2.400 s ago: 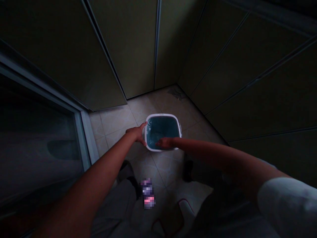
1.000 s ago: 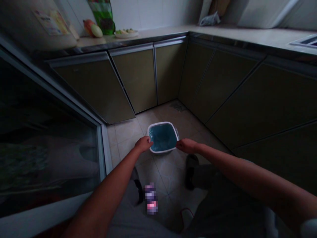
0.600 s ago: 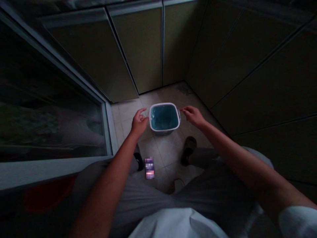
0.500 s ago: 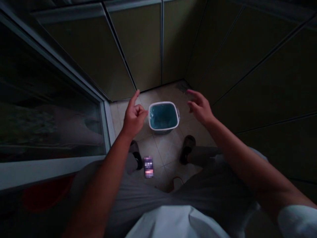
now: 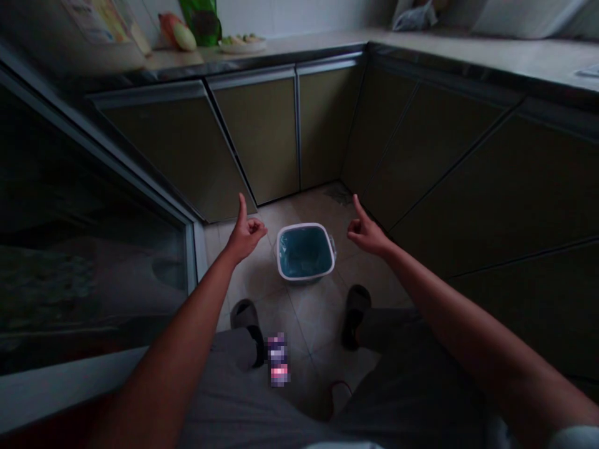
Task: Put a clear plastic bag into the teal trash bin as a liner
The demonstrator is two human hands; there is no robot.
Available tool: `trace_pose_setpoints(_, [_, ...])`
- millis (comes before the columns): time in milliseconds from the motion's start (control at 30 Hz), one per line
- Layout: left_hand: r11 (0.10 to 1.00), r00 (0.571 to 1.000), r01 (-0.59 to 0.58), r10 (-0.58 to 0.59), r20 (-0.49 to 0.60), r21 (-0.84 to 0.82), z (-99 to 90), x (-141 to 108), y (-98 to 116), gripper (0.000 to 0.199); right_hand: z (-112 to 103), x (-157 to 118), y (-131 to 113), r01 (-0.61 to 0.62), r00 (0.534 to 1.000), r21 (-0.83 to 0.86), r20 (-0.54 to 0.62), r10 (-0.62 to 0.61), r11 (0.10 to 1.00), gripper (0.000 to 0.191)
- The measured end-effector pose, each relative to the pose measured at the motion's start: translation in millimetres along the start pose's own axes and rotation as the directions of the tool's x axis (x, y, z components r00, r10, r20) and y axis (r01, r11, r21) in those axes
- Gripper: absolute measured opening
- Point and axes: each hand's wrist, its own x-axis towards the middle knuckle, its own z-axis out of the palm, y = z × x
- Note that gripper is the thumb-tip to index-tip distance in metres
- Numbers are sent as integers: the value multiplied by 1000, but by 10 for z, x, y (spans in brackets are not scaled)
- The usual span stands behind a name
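My left hand [image 5: 244,237] hangs in the air left of a bucket [image 5: 306,249], its index finger stretched forward and the other fingers curled. On the bucket's right, my right hand [image 5: 367,234] makes much the same shape, index finger pointing ahead. Neither hand holds anything, and both look apart from the bucket. The bucket stands upright on the tiled floor, squarish, teal inside with a white rim. A clear piece sticks out at its right side.
Cabinets [image 5: 262,131] meet in a corner ahead under a countertop [image 5: 304,50] bearing a plate of food [image 5: 242,43] and a green bag [image 5: 201,22]. A glass door [image 5: 107,249] is at left. Slippered feet flank a blurred-out patch [image 5: 279,360] on the floor.
The view has tilted up, so the countertop now shows and the bucket sits lower in the picture. My right index finger points more upward in the picture. Both hands remain beside the bucket.
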Motion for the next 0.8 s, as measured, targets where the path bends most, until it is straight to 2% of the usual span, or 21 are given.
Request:
trace_pose_setpoints(100, [1000,1000,-6,5,19,16,-25,-29,-60,122,42,6,35,1,999,11,33,-1,1000,117])
trace_pose_setpoints(233, [999,999,-32,31,10,31,3,-122,127,113,21,-51,-100,10,1000,6,8,-10,1000,109])
trace_pose_setpoints(300, [998,999,-51,51,-4,44,12,-182,267,96,-38,-118,-232,21,1000,3,-22,-20,1000,95])
trace_pose_setpoints(367, [995,998,-69,70,-7,69,9,-285,409,64,-97,-225,-417,23,1000,-8,-20,-23,1000,71])
trace_pose_setpoints(433, [990,997,-77,76,17,119,3,-432,517,27,-97,-348,-608,34,999,-28,42,-33,999,42])
trace_pose_setpoints(467, [985,997,-73,67,42,157,5,-517,547,18,-58,-401,-681,50,994,-42,95,-46,998,32])
trace_pose_setpoints(567, [938,982,-21,-45,184,345,42,-770,524,25,241,-485,-696,95,951,-139,306,-48,986,20])
trace_pose_setpoints(633, [851,928,-7,-191,321,525,87,-912,435,23,547,-489,-526,88,909,-293,414,43,952,15])
trace_pose_setpoints(700, [726,837,-49,-345,425,686,130,-1026,331,18,856,-486,-290,86,873,-464,461,157,882,17])
trace_pose_setpoints(800, [561,707,-107,-538,459,821,168,-1150,208,12,1177,-505,-16,125,817,-538,532,221,834,34])
